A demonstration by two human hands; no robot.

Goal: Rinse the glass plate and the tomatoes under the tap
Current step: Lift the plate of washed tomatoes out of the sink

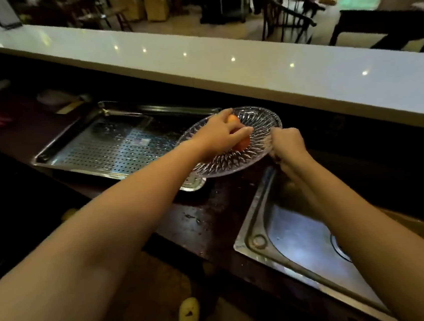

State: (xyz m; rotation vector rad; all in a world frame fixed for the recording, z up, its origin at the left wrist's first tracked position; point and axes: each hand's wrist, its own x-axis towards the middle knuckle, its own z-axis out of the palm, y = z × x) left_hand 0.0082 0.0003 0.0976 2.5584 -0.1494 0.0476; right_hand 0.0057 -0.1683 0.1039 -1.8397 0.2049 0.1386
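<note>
A ribbed glass plate (261,121) is held tilted above the dark counter, between the drain tray and the sink. My right hand (286,143) grips its right rim. My left hand (218,133) lies over the plate with its fingers curled round orange-red tomatoes (243,144); a second piece of tomato (232,118) shows above the knuckles. Most of the tomatoes are hidden under the hand. No tap is in view.
A perforated steel drain tray (95,151) lies to the left of the plate. A steel sink (300,242) with its drain sits at the lower right, under my right forearm. A long white counter (222,67) runs behind. Chairs stand beyond it.
</note>
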